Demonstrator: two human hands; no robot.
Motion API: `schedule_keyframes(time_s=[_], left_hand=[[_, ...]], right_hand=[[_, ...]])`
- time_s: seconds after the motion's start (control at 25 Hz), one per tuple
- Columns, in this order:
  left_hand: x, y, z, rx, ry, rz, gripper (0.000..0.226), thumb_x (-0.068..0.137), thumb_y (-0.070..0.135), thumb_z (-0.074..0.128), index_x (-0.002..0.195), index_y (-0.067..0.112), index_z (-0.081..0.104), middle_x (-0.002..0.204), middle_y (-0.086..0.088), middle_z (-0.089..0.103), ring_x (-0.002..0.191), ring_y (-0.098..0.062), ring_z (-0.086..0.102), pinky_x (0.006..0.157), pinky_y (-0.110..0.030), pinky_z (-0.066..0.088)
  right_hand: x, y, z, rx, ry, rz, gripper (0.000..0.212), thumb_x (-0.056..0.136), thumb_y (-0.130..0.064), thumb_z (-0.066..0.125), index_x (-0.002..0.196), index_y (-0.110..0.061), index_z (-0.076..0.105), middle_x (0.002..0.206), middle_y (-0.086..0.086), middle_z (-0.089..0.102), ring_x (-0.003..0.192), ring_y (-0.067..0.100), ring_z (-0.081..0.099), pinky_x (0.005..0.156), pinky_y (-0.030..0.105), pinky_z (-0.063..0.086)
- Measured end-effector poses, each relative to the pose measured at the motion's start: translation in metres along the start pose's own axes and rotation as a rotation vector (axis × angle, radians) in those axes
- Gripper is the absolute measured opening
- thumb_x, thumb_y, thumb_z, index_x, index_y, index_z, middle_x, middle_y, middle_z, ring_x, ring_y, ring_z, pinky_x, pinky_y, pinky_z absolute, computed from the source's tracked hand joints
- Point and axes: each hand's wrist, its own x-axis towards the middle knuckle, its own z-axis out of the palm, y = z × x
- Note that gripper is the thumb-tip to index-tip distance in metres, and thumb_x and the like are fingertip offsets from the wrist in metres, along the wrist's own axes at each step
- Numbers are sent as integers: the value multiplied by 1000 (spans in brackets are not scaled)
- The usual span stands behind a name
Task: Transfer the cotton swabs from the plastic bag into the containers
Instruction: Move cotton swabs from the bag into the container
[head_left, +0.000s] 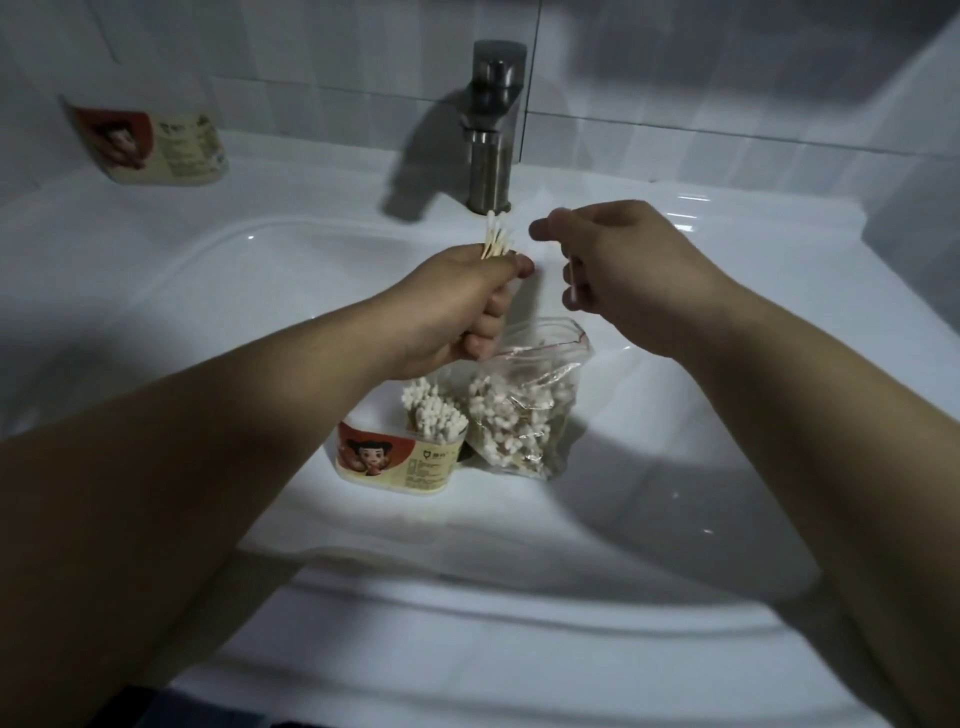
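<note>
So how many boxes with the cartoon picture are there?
2. One container stands in the sink beside the plastic bag; the other container sits on the back-left ledge.

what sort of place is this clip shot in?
Most likely a bathroom: a white ceramic washbasin, a metal faucet at its back edge, and a tiled wall behind.

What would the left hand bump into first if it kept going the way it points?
Probably the faucet: the left hand points its cotton swabs at its base, nothing between, though depth is unclear.
</note>
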Motion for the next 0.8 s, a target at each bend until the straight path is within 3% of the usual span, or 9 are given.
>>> schedule_keyframes(time_s=[0.12, 0.24, 0.32, 0.4, 0.52, 0.6, 0.68, 0.76, 0.8], left_hand=[[2, -3, 0, 40, 31, 34, 24, 110, 29, 41, 104, 12, 57, 57, 7, 36, 46, -7, 29, 45, -21, 28], [3, -7, 1, 82, 18, 38, 31, 111, 30, 39, 107, 10, 63, 75, -1, 63, 58, -9, 52, 53, -20, 42], [2, -7, 1, 29, -13, 15, 35, 111, 28, 38, 118, 6, 64, 89, -7, 74, 71, -14, 69, 64, -25, 56], [1, -6, 1, -31, -39, 1, 34, 111, 27, 38, 117, 6, 64, 87, -8, 76, 75, -17, 73, 70, -29, 61], [-3, -4, 5, 20, -77, 7, 30, 111, 29, 38, 105, 14, 64, 64, 7, 54, 52, -6, 51, 52, -18, 45], [-3, -3, 6, 73, -84, 19, 29, 111, 31, 37, 99, 16, 60, 60, 9, 38, 48, -5, 32, 49, -19, 30], [-2, -3, 6, 89, -75, 20, 28, 111, 30, 37, 95, 16, 56, 59, 8, 32, 47, -6, 27, 47, -20, 26], [-2, -2, 6, 73, -62, 13, 26, 110, 24, 37, 93, 14, 54, 59, 6, 31, 47, -7, 24, 44, -21, 22], [-2, -2, 7, 73, -54, 13, 25, 109, 22, 38, 92, 14, 54, 59, 5, 31, 47, -7, 23, 43, -21, 20]], right_hand=[[-2, 0, 1, 58, -15, -55, 26, 98, -15, 62, 95, 10, 66, 66, 11, 48, 57, 20, 47, 63, 33, 50], [-7, 0, 7, 118, -24, -83, 16, 97, -6, 65, 111, -1, 68, 71, 15, 66, 60, 21, 63, 66, 32, 61], [-5, 2, 4, 46, 0, -103, 10, 97, -13, 65, 103, -13, 74, 79, 11, 76, 67, 19, 69, 64, 28, 59], [-5, 1, 1, -59, 38, -123, 16, 98, -24, 65, 90, -19, 78, 79, -2, 78, 67, 7, 66, 59, 21, 53], [-6, 0, 3, -95, 73, -128, 31, 98, -32, 65, 84, -9, 80, 65, -8, 71, 57, 5, 56, 56, 22, 45], [-7, 2, 5, -177, 8, -150, 41, 100, -38, 61, 84, -4, 77, 63, 0, 67, 61, 18, 52, 58, 39, 47], [-7, 4, 6, -277, -66, -177, 45, 103, -40, 54, 86, -4, 76, 67, 7, 65, 65, 22, 52, 66, 51, 54], [-8, 3, 6, -325, -103, -207, 39, 105, -37, 47, 98, -12, 76, 76, 1, 67, 69, 15, 56, 78, 51, 58], [-9, 2, 6, -295, -114, -237, 32, 106, -30, 44, 112, -22, 75, 87, -3, 71, 72, 9, 58, 80, 44, 59]])
